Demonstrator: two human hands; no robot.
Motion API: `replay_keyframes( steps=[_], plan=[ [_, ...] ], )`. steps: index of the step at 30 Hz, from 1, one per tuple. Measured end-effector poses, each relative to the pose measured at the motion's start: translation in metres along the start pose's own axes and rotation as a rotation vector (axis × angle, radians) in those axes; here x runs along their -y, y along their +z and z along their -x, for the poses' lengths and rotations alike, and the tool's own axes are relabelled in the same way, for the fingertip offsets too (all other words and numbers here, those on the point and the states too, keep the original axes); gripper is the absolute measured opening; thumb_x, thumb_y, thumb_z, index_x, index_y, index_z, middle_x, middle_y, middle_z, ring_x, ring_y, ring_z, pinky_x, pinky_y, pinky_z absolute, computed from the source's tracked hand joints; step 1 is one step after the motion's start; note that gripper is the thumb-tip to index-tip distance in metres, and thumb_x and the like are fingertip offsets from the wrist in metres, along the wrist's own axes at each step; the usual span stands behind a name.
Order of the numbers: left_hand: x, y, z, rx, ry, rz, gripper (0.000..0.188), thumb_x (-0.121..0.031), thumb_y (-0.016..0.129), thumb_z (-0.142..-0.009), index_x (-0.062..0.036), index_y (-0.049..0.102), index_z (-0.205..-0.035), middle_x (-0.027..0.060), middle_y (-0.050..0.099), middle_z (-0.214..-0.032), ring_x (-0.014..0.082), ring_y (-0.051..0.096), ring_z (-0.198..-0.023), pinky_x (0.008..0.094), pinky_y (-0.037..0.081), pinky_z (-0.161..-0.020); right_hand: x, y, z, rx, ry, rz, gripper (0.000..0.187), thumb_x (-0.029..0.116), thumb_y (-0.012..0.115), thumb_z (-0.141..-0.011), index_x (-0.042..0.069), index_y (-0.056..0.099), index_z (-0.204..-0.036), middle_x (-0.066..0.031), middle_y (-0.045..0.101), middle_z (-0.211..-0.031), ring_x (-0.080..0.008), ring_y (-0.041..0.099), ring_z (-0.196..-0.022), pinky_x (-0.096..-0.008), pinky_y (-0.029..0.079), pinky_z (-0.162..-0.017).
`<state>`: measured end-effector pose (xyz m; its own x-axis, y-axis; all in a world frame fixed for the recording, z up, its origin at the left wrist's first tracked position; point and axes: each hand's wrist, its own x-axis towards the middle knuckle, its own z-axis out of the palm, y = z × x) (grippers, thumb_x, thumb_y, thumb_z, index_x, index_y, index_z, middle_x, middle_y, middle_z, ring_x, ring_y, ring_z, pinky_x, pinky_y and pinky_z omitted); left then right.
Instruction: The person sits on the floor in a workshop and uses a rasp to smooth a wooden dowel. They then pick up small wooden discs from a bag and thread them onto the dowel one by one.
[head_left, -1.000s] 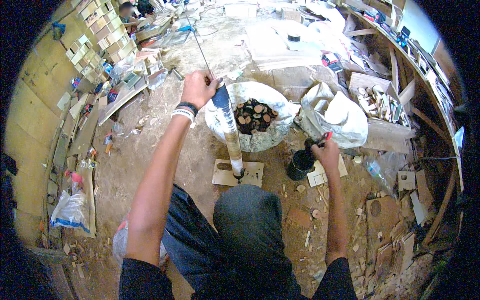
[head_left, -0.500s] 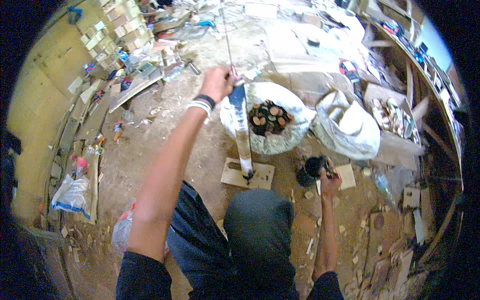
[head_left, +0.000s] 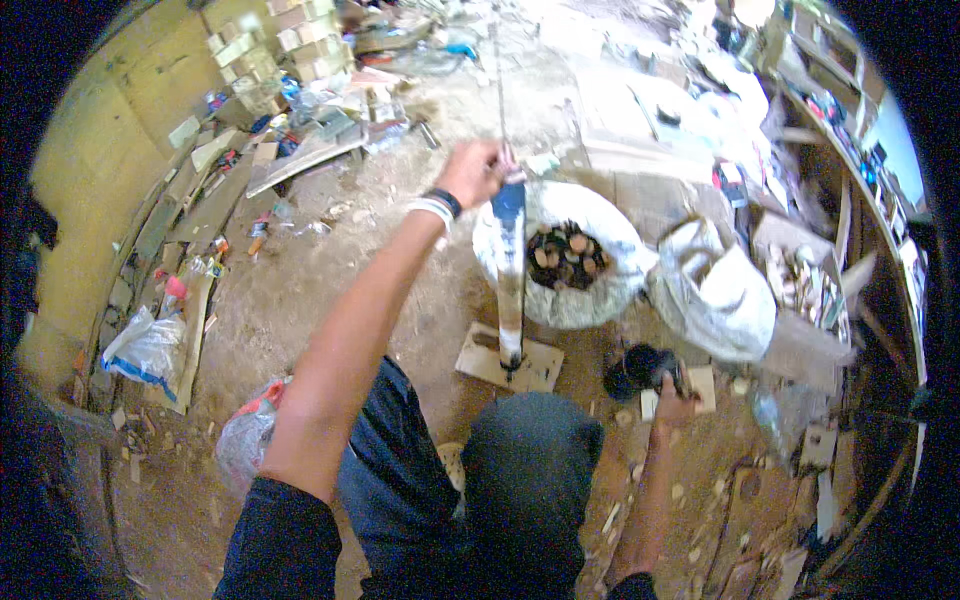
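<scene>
My left hand [head_left: 474, 176] is closed around the top of a long, narrow, tube-like piece [head_left: 511, 270], dark blue above and white and brown below. A thin cord rises from its top. The piece is nearly upright, its dark lower tip over a pale wooden board [head_left: 541, 367] with a slot. At the right, my right hand [head_left: 678, 398] grips a black cup-shaped object [head_left: 655, 364], blurred and partly covered by the fingers. Another dark round thing [head_left: 618, 382] is just left of it. Beyond the board sits an open white sack [head_left: 600, 308] with dark contents and several round pale pieces.
A second white sack [head_left: 722, 315] and a box of wooden offcuts [head_left: 805, 275] stand to the right. Wood scraps litter the floor there. Plastic bags [head_left: 150, 350] and planks [head_left: 215, 205] line the left wall. Stacked wooden blocks [head_left: 315, 40] rise at the far left.
The view has shifted, so the scene sits lower and farther right. Both hands keep their holds, and the long piece stays over the wooden board.
</scene>
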<state>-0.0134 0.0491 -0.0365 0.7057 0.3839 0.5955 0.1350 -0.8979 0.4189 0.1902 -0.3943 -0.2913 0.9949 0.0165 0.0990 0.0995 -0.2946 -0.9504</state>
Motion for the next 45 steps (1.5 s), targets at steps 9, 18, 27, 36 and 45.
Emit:
replay_keyframes(
  steps=[9,18,27,36,45],
  plan=[
    [-0.014,0.007,-0.014,0.083,-0.020,0.033,0.006,-0.010,0.070,-0.088,-0.0047,0.069,-0.090,0.0149,0.071,-0.085,0.0291,0.069,-0.079,0.0388,0.054,-0.075,0.087,0.035,0.044,0.301,-0.006,-0.472,0.054,0.015,0.074,-0.090,-0.004,0.057,-0.137,-0.0115,0.066,-0.124,-0.0204,0.063,-0.108,-0.0343,0.051,-0.097],
    [-0.041,0.024,-0.024,0.125,0.038,0.010,0.007,-0.010,0.071,-0.086,-0.0056,0.069,-0.090,0.0138,0.071,-0.083,0.0274,0.069,-0.076,0.0387,0.054,-0.072,0.235,0.107,0.080,0.506,-0.643,-0.251,0.046,0.016,0.068,-0.095,-0.004,0.058,-0.135,-0.0134,0.070,-0.120,-0.0181,0.067,-0.100,-0.0314,0.052,-0.091],
    [-0.038,0.020,-0.021,0.126,-0.002,0.001,0.007,-0.009,0.070,-0.086,-0.0060,0.070,-0.093,0.0142,0.071,-0.085,0.0312,0.069,-0.078,0.0394,0.054,-0.073,0.102,0.093,0.138,0.668,-0.380,-0.132,0.058,0.020,0.070,-0.093,0.009,0.047,-0.146,-0.0184,0.063,-0.129,-0.0282,0.064,-0.108,-0.0413,0.048,-0.096],
    [-0.041,0.011,-0.017,0.183,0.034,0.130,0.008,-0.009,0.069,-0.090,-0.0025,0.066,-0.093,0.0134,0.072,-0.090,0.0265,0.070,-0.086,0.0375,0.053,-0.080,0.187,0.128,0.059,0.585,-0.423,-0.391,0.049,0.022,0.073,-0.092,0.004,0.058,-0.135,-0.0141,0.066,-0.124,-0.0212,0.064,-0.107,-0.0355,0.050,-0.093],
    [-0.034,0.005,-0.013,0.181,0.062,0.245,0.004,-0.005,0.066,-0.092,-0.0019,0.066,-0.095,0.0118,0.072,-0.092,0.0216,0.070,-0.091,0.0360,0.053,-0.083,0.082,0.102,0.092,0.825,-0.206,-0.162,0.037,0.011,0.074,-0.088,-0.001,0.068,-0.122,-0.0084,0.071,-0.118,-0.0174,0.065,-0.107,-0.0330,0.049,-0.097]
  ],
)
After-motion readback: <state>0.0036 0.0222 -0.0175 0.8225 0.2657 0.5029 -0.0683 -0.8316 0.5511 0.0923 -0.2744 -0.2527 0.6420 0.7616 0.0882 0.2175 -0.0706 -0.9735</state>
